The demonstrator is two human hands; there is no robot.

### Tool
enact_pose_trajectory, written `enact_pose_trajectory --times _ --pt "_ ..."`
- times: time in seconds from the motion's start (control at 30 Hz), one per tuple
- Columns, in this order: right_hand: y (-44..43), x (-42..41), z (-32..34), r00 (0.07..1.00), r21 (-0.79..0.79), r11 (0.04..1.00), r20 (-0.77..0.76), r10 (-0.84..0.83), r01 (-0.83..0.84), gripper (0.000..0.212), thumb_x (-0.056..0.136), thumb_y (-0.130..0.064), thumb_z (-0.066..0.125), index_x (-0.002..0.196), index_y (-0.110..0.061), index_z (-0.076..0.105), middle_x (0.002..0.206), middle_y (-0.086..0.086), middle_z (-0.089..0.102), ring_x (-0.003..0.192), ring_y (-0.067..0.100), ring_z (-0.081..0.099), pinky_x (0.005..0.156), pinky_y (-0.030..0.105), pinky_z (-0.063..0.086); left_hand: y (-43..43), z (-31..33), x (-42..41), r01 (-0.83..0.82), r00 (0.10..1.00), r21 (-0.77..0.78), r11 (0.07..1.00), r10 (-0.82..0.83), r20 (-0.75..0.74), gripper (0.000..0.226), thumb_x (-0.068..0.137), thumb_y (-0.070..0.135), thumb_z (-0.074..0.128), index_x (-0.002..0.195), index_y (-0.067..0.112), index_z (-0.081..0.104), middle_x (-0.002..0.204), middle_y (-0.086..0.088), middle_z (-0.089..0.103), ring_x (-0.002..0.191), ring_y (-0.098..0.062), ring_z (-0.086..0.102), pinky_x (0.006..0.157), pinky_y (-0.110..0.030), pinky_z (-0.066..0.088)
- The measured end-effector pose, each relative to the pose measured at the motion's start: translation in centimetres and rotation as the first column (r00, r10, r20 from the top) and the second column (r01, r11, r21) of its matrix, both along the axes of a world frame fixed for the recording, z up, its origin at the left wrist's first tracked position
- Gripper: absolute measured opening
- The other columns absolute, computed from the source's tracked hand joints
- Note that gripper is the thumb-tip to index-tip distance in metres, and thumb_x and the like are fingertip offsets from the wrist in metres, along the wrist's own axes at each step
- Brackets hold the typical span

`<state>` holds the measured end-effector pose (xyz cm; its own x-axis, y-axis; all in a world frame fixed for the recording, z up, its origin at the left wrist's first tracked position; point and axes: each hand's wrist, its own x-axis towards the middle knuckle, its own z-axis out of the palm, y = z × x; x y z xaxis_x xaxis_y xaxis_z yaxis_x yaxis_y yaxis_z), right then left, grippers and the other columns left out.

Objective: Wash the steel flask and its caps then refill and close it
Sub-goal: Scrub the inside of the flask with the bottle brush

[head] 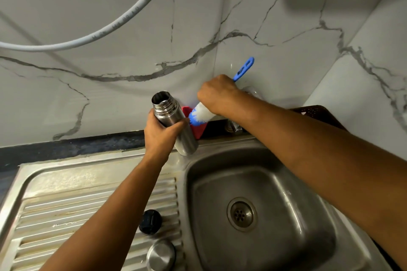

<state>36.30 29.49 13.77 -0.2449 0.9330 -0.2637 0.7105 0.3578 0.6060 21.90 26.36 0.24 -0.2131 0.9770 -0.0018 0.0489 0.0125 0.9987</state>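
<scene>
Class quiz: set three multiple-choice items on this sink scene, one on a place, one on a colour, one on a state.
1. Where do the black cap and steel cap lie? A shelf B drainboard C floor
2. The bottle brush handle is: A red B blue C green
3. The steel flask's mouth is: A open B capped C taped

B: both rest on its ribs. B: it shows beyond the right hand. A: the left hand holds it uncapped.
</scene>
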Motion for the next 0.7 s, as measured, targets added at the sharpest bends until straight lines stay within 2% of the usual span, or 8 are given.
enact_pose_trajectory --times 0.13,0.23,0.3,0.4,0.5,0.57,0.6,0.7 --pt "-1.3 0.0 0.9 0.999 0.064 0.998 -0.034 0.023 -0.021 0.027 0.086 -0.023 0.071 0.110 -0.015 0.063 0.096 0.007 0.059 0.081 0.025 0.055 0.065 0.037 0.040 -0.2 0.2 0.2 0.013 1.000 -0.003 1.000 -0.013 -0.009 0.060 0.072 0.013 0.093 0.122 0.020 0.060 0.108 -0.001 0.073 0.096 -0.016 0.071 0.084 -0.035 0.060" --pt "-2.7 0.9 3.1 0.997 0.159 0.987 -0.060 0.043 -0.033 0.019 0.093 -0.013 0.062 0.112 -0.013 0.065 0.104 0.006 0.066 0.081 0.025 0.055 0.066 0.037 0.039 -0.3 0.5 0.2 0.025 0.999 -0.016 1.000 -0.026 -0.030 0.062 0.071 0.016 0.094 0.123 0.021 0.060 0.108 0.000 0.072 0.097 -0.016 0.071 0.088 -0.040 0.061" --pt "-4.1 1.9 5.0 0.997 0.211 0.977 -0.073 0.023 -0.007 0.019 0.094 -0.008 0.060 0.111 -0.013 0.065 0.108 0.006 0.068 0.087 0.027 0.059 0.068 0.036 0.039 -0.5 1.0 0.4 0.033 0.998 -0.020 0.999 -0.034 -0.051 0.063 0.069 0.017 0.094 0.121 0.024 0.060 0.107 0.000 0.072 0.098 -0.019 0.071 0.090 -0.048 0.061" --pt "-6.7 4.1 7.5 0.986 0.249 0.963 -0.157 -0.060 0.099 0.023 0.092 -0.010 0.063 0.116 -0.014 0.066 0.111 0.006 0.068 0.098 0.028 0.065 0.071 0.035 0.039 -1.1 2.1 0.6 0.039 0.996 0.004 0.999 -0.038 -0.082 0.061 0.070 0.014 0.091 0.121 0.024 0.058 0.105 0.001 0.072 0.096 -0.019 0.071 0.093 -0.054 0.060" --pt "-9.9 7.8 7.4 0.930 0.297 0.914 -0.324 -0.174 0.275 0.025 0.089 -0.011 0.068 0.114 -0.014 0.067 0.096 0.005 0.062 0.083 0.025 0.057 0.069 0.035 0.041 -2.5 3.1 1.0 0.037 0.995 0.035 0.999 -0.034 -0.090 0.061 0.072 0.012 0.091 0.121 0.025 0.058 0.105 0.002 0.071 0.096 -0.018 0.070 0.094 -0.053 0.059" --pt "-12.3 11.0 5.4 0.819 0.266 0.884 -0.541 -0.192 0.384 0.019 0.092 -0.017 0.069 0.110 -0.013 0.068 0.093 0.003 0.063 0.080 0.024 0.060 0.069 0.035 0.047 -3.8 3.6 1.3 0.041 0.994 0.058 0.997 -0.035 -0.099 0.060 0.073 0.012 0.091 0.121 0.025 0.058 0.106 0.002 0.071 0.097 -0.018 0.070 0.093 -0.052 0.059" --pt "-13.7 12.7 3.8 0.730 0.227 0.878 -0.659 -0.179 0.421 0.015 0.094 -0.022 0.068 0.107 -0.014 0.070 0.094 0.003 0.068 0.081 0.024 0.064 0.069 0.034 0.050 -4.7 3.8 1.7 0.046 0.994 0.068 0.997 -0.039 -0.100 0.059 0.073 0.012 0.092 0.120 0.025 0.058 0.106 0.002 0.071 0.096 -0.016 0.070 0.093 -0.050 0.059" --pt "-17.8 16.5 -1.2 0.368 0.045 0.874 -0.916 -0.157 0.484 0.010 0.094 -0.027 0.070 0.090 -0.019 0.074 0.085 -0.003 0.072 0.078 0.018 0.068 0.066 0.029 0.049 -7.4 3.8 3.4 0.056 0.995 0.090 0.994 -0.049 -0.082 0.061 0.072 0.015 0.094 0.121 0.024 0.059 0.107 0.003 0.072 0.095 -0.013 0.070 0.088 -0.038 0.059"
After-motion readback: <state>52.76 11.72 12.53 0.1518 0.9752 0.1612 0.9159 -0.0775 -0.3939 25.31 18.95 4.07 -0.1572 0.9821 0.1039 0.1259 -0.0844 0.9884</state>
